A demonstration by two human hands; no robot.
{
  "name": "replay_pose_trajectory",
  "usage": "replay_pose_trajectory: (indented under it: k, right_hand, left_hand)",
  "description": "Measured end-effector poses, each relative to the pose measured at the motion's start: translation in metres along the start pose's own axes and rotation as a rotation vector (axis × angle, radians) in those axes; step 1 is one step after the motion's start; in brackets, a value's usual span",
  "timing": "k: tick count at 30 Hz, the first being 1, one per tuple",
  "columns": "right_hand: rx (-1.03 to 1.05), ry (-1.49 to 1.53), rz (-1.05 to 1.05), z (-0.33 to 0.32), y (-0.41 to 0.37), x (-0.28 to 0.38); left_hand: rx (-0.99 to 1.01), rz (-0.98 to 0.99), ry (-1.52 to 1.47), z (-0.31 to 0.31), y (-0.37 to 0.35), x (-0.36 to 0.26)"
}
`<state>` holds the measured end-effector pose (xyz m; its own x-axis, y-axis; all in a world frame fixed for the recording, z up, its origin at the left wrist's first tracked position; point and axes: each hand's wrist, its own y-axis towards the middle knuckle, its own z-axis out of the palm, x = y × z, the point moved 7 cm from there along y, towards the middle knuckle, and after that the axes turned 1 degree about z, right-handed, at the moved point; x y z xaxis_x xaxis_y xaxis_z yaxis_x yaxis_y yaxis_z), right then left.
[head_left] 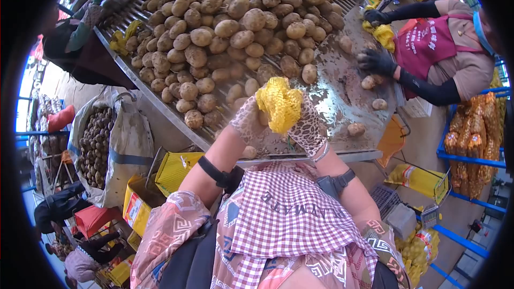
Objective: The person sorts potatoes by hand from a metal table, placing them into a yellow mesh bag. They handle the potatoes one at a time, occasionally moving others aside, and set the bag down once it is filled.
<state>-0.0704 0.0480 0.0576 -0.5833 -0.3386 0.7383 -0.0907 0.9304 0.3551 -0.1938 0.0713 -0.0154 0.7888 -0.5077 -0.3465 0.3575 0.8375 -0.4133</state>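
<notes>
Closest to me, the checked apron is hanging over my front. Beyond it both gloved hands are gripping the yellow net bag above the counter's near edge, my left hand pinching its left side, my right hand its right. The bag is looking bunched and empty, I judge, while the potato heap is lying loose farther off, so most is remaining. A co-worker's black-gloved hand is reaching on the right.
</notes>
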Motion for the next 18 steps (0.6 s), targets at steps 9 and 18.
replay_pose_trajectory:
  k: [9,18]
  right_hand:
    - [-0.114,0.686,0.789,-0.010,-0.075,-0.102]
    - [-0.170,0.655,0.837,-0.031,-0.073,-0.099]
  left_hand:
    - [-0.475,0.308,-0.051,-0.215,-0.179,-0.111]
    - [-1.332,0.778,1.174,-0.282,-0.229,-0.162]
